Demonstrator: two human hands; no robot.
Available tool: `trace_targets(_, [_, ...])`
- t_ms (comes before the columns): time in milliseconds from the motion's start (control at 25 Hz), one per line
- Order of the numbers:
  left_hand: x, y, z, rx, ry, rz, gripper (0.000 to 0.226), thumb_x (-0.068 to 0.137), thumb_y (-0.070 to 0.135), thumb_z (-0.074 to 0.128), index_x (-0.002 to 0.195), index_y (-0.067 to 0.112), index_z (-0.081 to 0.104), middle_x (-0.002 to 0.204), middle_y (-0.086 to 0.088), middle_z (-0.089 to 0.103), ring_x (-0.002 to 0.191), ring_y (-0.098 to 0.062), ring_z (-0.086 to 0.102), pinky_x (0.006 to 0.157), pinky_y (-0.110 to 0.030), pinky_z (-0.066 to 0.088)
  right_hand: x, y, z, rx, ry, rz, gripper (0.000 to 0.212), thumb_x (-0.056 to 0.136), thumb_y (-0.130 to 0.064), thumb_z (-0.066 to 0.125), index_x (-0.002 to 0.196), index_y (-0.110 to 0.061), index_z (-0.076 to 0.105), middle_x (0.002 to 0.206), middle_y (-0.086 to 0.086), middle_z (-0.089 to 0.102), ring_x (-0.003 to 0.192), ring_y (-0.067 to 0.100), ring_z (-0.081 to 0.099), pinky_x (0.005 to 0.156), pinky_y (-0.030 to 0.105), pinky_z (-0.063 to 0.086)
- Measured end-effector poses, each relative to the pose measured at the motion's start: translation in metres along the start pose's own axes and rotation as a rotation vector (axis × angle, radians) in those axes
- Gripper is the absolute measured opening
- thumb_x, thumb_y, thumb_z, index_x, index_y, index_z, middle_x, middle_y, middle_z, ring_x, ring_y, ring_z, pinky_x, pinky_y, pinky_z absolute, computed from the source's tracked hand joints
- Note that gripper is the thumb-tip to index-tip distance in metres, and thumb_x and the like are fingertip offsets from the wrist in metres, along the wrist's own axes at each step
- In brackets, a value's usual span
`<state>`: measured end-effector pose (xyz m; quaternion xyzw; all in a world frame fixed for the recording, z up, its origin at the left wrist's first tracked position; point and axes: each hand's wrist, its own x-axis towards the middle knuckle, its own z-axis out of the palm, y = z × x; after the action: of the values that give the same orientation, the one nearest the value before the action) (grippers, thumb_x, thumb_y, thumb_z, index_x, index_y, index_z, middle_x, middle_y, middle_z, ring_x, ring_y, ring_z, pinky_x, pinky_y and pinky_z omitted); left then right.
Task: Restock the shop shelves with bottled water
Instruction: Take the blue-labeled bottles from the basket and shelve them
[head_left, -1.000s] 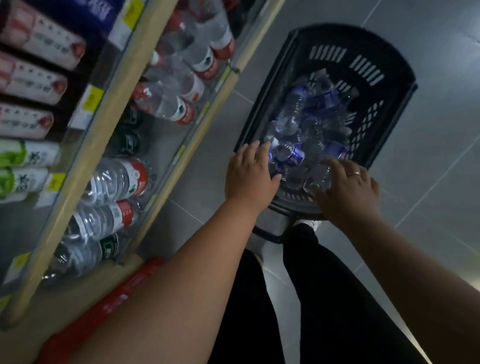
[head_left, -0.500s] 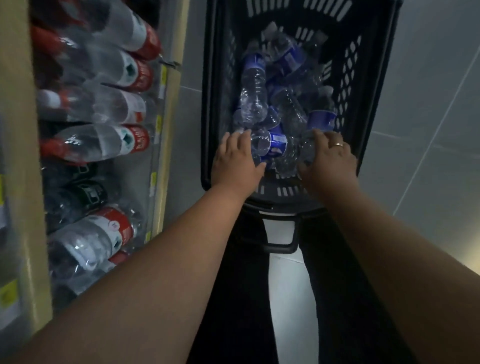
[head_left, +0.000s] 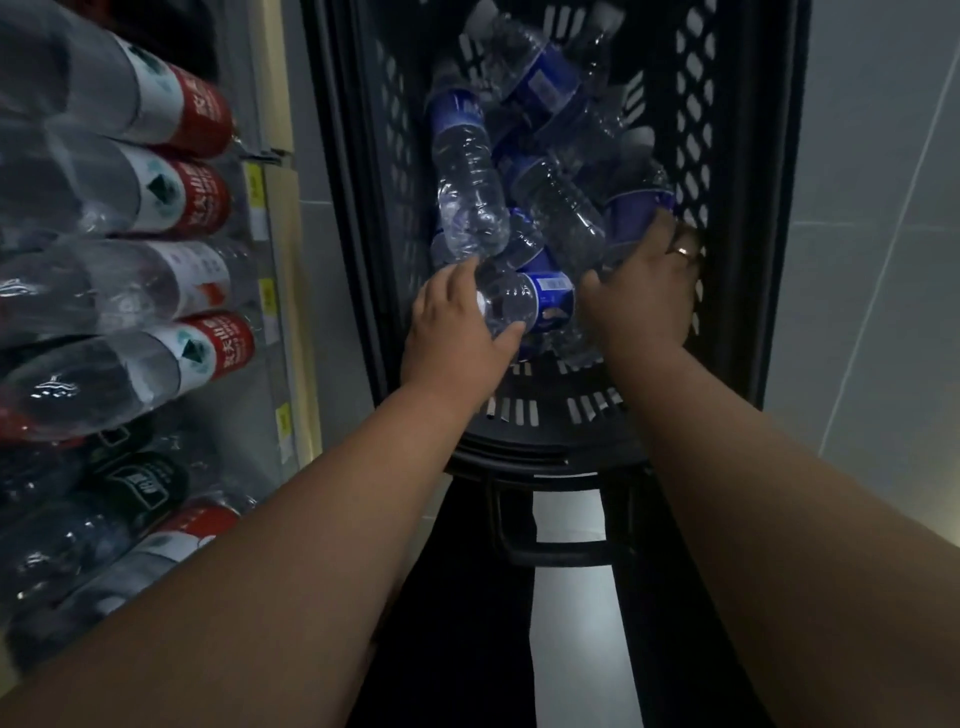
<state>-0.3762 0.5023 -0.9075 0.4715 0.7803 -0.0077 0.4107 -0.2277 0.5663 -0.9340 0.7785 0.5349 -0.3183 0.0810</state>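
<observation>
gripping blue-label bottle (head_left: 524, 307) with left hand (head_left: 451, 335), right hand (head_left: 644, 299) clasps purple-label bottle (head_left: 632, 217).

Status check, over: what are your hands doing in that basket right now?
Left hand grips a blue-label bottle. Right hand on the bottle pile, grip unclear. Basket full, nothing blocking.

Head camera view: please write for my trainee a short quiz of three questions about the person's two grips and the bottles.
1. True or false: inside the black basket, the left grip holds a blue-label bottle.
2. The red-label bottles lie: A in the basket; B on the shelf; C in the right grip.
3. Fill in: the ring is on the ___ grip.
Key: 1 true; 2 B; 3 right.
</observation>
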Motion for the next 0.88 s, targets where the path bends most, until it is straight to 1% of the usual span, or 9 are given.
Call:
trace_targets(80, [0.005,-0.001,0.002,-0.02,-0.002,-0.047,0.077,0.086,0.037,0.069,0.149,0.018,0.029,0.15,-0.008,0.038,0.139,-0.028,0.032,0.114,-0.04,0.031,-0.001,0.004,-0.001,-0.011,0.02,-0.034,0.083,0.083,-0.032,0.065,0.15,-0.012,0.02,0.149,0.02,0.028,0.132,0.036,0.038,0.105,0.041,0.036])
trace_targets(160, [0.01,-0.002,0.005,-0.031,-0.041,-0.086,0.075,0.085,0.037,0.071,0.147,0.02,0.033,0.145,-0.008,0.045,0.134,-0.029,0.04,0.11,-0.043,0.037,0.002,0.004,-0.003,-0.077,-0.014,-0.062,0.087,0.085,-0.035,0.064,0.152,-0.011,0.013,0.149,0.022,0.028,0.126,0.036,0.046,0.098,0.041,0.042])
trace_targets(240, [0.013,0.001,0.008,-0.049,-0.079,-0.11,0.07,0.083,0.038,0.073,0.142,0.019,0.042,0.142,-0.008,0.048,0.128,-0.028,0.047,0.106,-0.043,0.041,0.009,0.006,-0.005,-0.173,-0.096,-0.108,0.092,0.09,-0.031,0.061,0.153,-0.01,-0.003,0.146,0.027,0.032,0.108,0.035,0.056,0.08,0.04,0.047])
trace_targets(320, [0.015,0.003,0.008,-0.086,-0.099,-0.128,0.065,0.082,0.035,0.075,0.138,0.019,0.047,0.14,-0.008,0.049,0.122,-0.027,0.052,0.103,-0.038,0.043,0.017,0.007,-0.007,-0.187,-0.143,-0.126,0.092,0.094,-0.025,0.058,0.153,-0.013,-0.012,0.134,0.027,0.044,0.088,0.028,0.057,0.068,0.038,0.046])
trace_targets(440, [0.016,0.003,0.004,-0.125,-0.108,-0.149,0.061,0.082,0.031,0.076,0.135,0.018,0.049,0.137,-0.007,0.051,0.12,-0.023,0.054,0.093,-0.027,0.042,0.021,0.01,-0.007,-0.033,-0.159,-0.098,0.095,0.091,-0.024,0.062,0.154,-0.022,-0.009,0.135,0.022,0.043,0.097,0.027,0.056,0.077,0.039,0.049])
trace_targets(600, [0.015,0.01,-0.01,-0.234,-0.077,-0.152,0.036,0.087,0.031,0.071,0.115,0.016,0.054,0.103,0.001,0.059,0.085,-0.011,0.056,0.059,0.0,0.035,0.016,0.015,-0.01,0.167,-0.188,-0.137,0.098,0.083,-0.021,0.07,0.153,-0.034,0.002,0.137,0.015,0.042,0.11,0.026,0.055,0.087,0.04,0.051])
trace_targets(720, [0.021,0.025,-0.02,-0.383,-0.027,-0.135,0.028,0.09,0.031,0.068,0.108,0.016,0.053,0.095,0.006,0.057,0.075,0.001,0.052,0.056,0.003,0.037,0.016,0.018,-0.016,0.24,-0.219,-0.146,0.1,0.08,-0.018,0.072,0.152,-0.035,0.006,0.143,0.013,0.038,0.118,0.026,0.054,0.093,0.043,0.052])
trace_targets(800, [0.025,0.035,-0.027,-0.531,0.038,-0.157,0.024,0.09,0.032,0.067,0.105,0.018,0.054,0.091,0.009,0.059,0.072,0.003,0.053,0.058,-0.004,0.041,0.015,0.017,-0.021,0.343,-0.233,-0.125,0.1,0.079,-0.017,0.074,0.153,-0.034,0.008,0.145,0.01,0.037,0.12,0.019,0.051,0.093,0.036,0.049])
trace_targets(880, [0.034,0.046,-0.035,-0.689,0.119,-0.2,0.02,0.091,0.033,0.066,0.101,0.02,0.055,0.089,0.009,0.062,0.07,-0.001,0.056,0.058,-0.013,0.045,0.016,0.017,-0.022,0.428,-0.241,-0.117,0.1,0.079,-0.016,0.076,0.153,-0.031,0.011,0.144,0.005,0.038,0.115,0.009,0.045,0.087,0.025,0.043])
